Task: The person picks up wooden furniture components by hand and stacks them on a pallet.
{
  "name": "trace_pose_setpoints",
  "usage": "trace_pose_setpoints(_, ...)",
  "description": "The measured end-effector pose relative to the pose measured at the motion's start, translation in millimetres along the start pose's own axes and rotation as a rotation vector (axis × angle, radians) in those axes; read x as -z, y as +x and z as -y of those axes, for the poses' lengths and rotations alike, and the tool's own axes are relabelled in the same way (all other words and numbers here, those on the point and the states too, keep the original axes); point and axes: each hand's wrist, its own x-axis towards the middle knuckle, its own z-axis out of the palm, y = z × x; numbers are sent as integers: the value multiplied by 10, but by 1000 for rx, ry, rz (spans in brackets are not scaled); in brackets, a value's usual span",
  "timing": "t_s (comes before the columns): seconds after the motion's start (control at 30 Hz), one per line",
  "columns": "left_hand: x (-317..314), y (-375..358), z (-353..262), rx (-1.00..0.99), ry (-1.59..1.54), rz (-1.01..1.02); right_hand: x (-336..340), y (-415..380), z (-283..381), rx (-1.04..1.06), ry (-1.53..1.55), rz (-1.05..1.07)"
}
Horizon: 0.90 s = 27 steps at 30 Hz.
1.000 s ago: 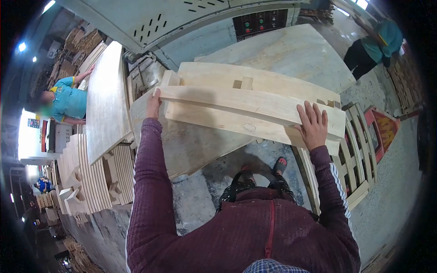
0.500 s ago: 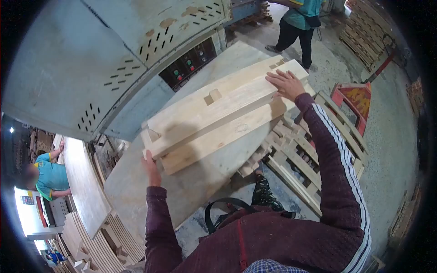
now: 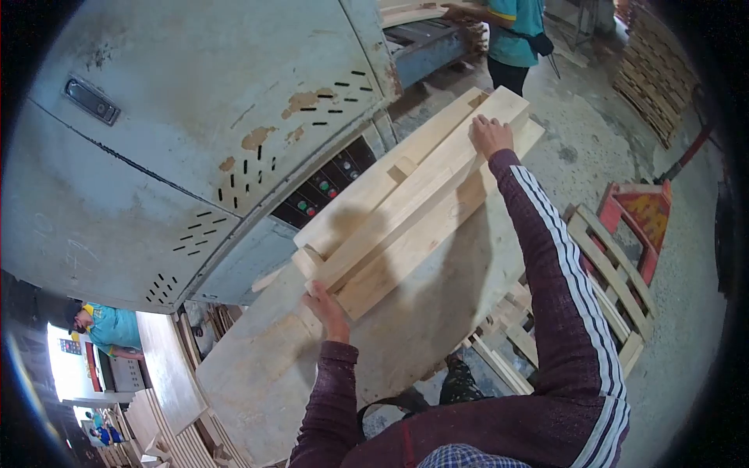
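A pale wooden beam (image 3: 421,187) lies slantwise across other timber on a worn tabletop (image 3: 257,359). My left hand (image 3: 329,316) grips its near end, thumb and fingers around the corner. At the far end, my right hand (image 3: 492,136) has its fingers curled over the top edge. Behind the beam is a notched board (image 3: 351,214), with a small block-like piece or cutout at its middle. Another plank (image 3: 421,253) lies on the near side, partly under the beam and in shadow.
A blue-grey machine cabinet (image 3: 195,93) with a button panel (image 3: 326,186) stands beyond the tabletop. Pallets (image 3: 608,273) and a red pallet jack (image 3: 640,226) are at right. One co-worker (image 3: 515,39) stands at top, another (image 3: 113,327) at left, near stacked boards (image 3: 164,421).
The beam has turned and tilted up from the notched board behind it. My right hand has gone from lying flat to curling over the edge. The view has shifted.
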Motion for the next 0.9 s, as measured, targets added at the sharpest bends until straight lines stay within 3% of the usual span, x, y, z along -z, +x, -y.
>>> trace_pose_setpoints(0.13,-152,205,136,0,6,17,-383,206,-47,-104,215,34)
trace_pose_setpoints(0.17,-165,219,173,3,-25,30,-367,209,-83,-101,237,181)
trace_pose_setpoints(0.2,-161,170,43,-7,-40,37,-271,145,-86,-105,230,163)
trace_pose_setpoints(0.27,-41,47,-176,223,-295,165,-97,-137,10,-103,9,151)
trace_pose_setpoints(0.4,506,-132,150,296,-447,64,209,-1235,372,-197,267,48)
trace_pose_setpoints(0.47,1120,-217,532,-62,149,89,450,-2105,665,-145,275,186)
trace_pose_setpoints(0.53,1996,-177,1350,-266,541,1,1010,-2896,1008,-118,371,362)
trace_pose_setpoints(0.6,2706,-418,1389,-193,724,-121,1044,-3557,1317,-64,370,425)
trace_pose_setpoints(0.67,3490,-670,1575,67,1265,-210,1295,-3963,1645,-42,352,456)
trace_pose_setpoints(0.8,4530,-1209,1488,284,1320,-312,1683,-4384,2309,-70,363,479)
trace_pose_setpoints(0.87,4824,-1363,1520,376,1331,-402,1814,-4438,2603,-174,306,575)
trace_pose_setpoints(0.9,4869,-1356,1480,368,1314,-400,1838,-4462,2710,-131,311,580)
